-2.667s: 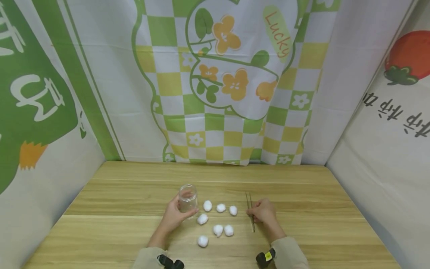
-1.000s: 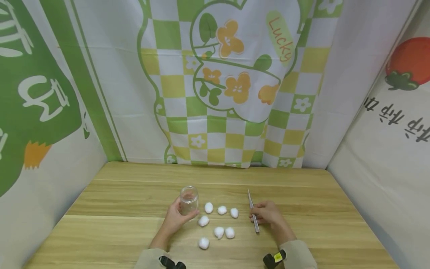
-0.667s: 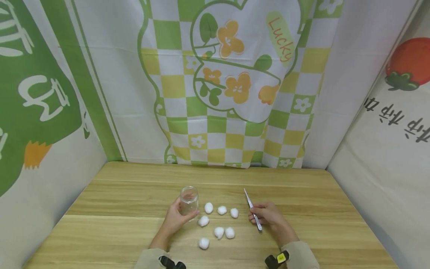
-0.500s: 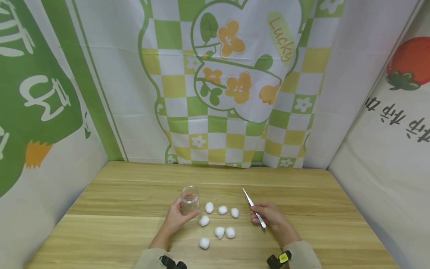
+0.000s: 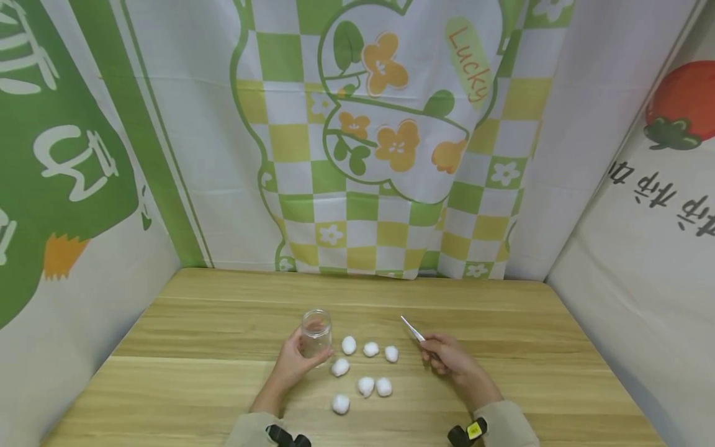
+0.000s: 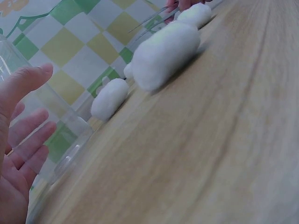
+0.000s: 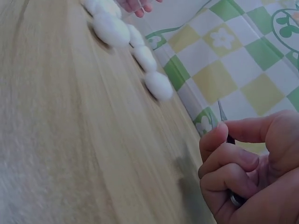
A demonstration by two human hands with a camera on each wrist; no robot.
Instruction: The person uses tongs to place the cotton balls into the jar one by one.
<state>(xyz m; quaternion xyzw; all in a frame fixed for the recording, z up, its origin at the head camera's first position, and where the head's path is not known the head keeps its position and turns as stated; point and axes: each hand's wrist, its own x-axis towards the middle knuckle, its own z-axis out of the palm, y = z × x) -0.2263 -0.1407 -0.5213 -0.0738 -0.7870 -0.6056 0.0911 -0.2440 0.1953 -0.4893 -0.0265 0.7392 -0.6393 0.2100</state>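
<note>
My left hand [image 5: 296, 363] grips a clear, open-topped jar [image 5: 316, 338] that stands on the table; in the left wrist view its wall shows the fingers behind it. My right hand [image 5: 451, 358] holds metal tweezers [image 5: 412, 328] between thumb and forefinger, the other fingers curled in and the tips pointing away to the upper left. In the right wrist view the tweezer tips [image 7: 221, 112] rise above the thumb, and the rest is mostly hidden in the fist. Between the hands lie several white cotton balls [image 5: 365, 386], the closest to the right hand being a cotton ball [image 5: 391, 354] at the row's end.
The wooden table [image 5: 223, 316] reaches back to a green and white checked curtain [image 5: 357, 236]. Printed cloth walls [image 5: 631, 248] close in both sides. A wrist camera [image 5: 468, 431] sits on each sleeve.
The right hand has turned the tweezers from nearly upright in the view to a slant with tips toward the upper left, and has shifted slightly right. The left hand and jar keep their place.
</note>
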